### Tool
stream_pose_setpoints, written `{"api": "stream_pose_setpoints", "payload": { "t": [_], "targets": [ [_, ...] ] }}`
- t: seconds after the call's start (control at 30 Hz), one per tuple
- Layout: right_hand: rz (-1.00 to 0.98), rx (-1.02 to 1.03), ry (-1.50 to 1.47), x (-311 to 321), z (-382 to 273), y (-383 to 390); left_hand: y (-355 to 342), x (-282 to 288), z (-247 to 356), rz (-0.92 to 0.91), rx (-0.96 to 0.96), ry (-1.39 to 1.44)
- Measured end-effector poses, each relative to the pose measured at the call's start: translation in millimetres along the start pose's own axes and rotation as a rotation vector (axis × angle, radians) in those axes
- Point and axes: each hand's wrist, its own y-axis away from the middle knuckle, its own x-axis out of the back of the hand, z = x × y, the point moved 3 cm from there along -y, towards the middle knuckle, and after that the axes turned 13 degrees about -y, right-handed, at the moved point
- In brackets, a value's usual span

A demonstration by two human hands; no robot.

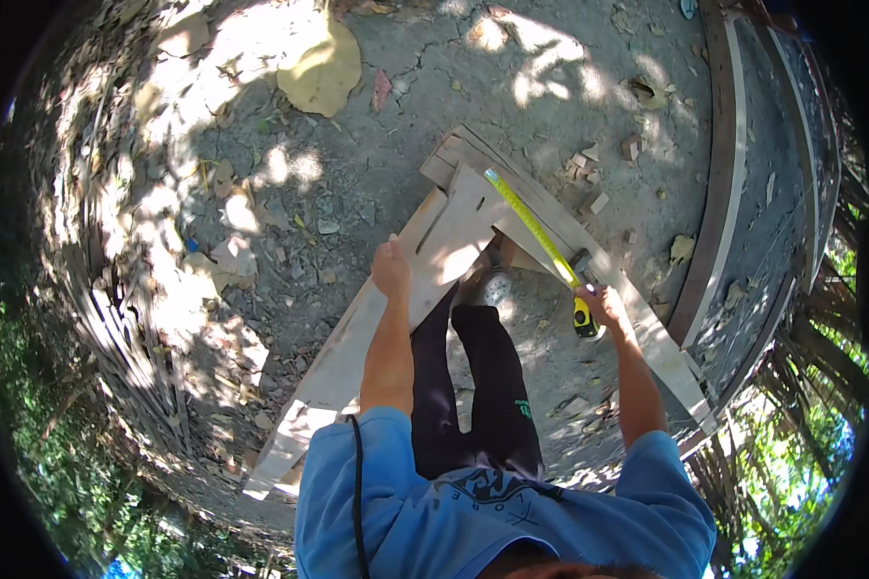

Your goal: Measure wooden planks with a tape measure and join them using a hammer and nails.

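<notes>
Two pale wooden boards meet at an angle ahead of me, the left board point(348, 333) running toward my left side and the right board point(589, 246) toward my right. My left hand point(391, 267) is closed on the outer edge of the left board. In my right hand point(603, 304) is a yellow and black tape measure point(585, 318), held by its case. Its yellow blade point(531, 224) is pulled out along the right board and ends near the joint. A small dark grey thing point(579, 259) shows beside the blade; its kind is unclear.
Bare grey earth point(396, 164) carries dry leaves, including a large yellow one point(321, 72), and several wood offcuts point(599, 203). On the right lies a long timber edge point(719, 193) beside a dark surface. My shoe point(494, 288) stands between the boards.
</notes>
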Motion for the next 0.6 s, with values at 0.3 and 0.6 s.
{"api": "stream_pose_setpoints", "payload": {
  "t": [0.3, 0.6],
  "targets": [
    [0.087, 0.264, 0.062, -6.8, -47.3, -129.7, -50.8, -53.8, -2.6, 0.08, 0.487, 0.089],
    [0.086, 0.467, 0.209, -52.2, -56.0, -208.5, -56.0, -62.8, 2.5, 0.117, 0.589, -0.115]
  ]
}}
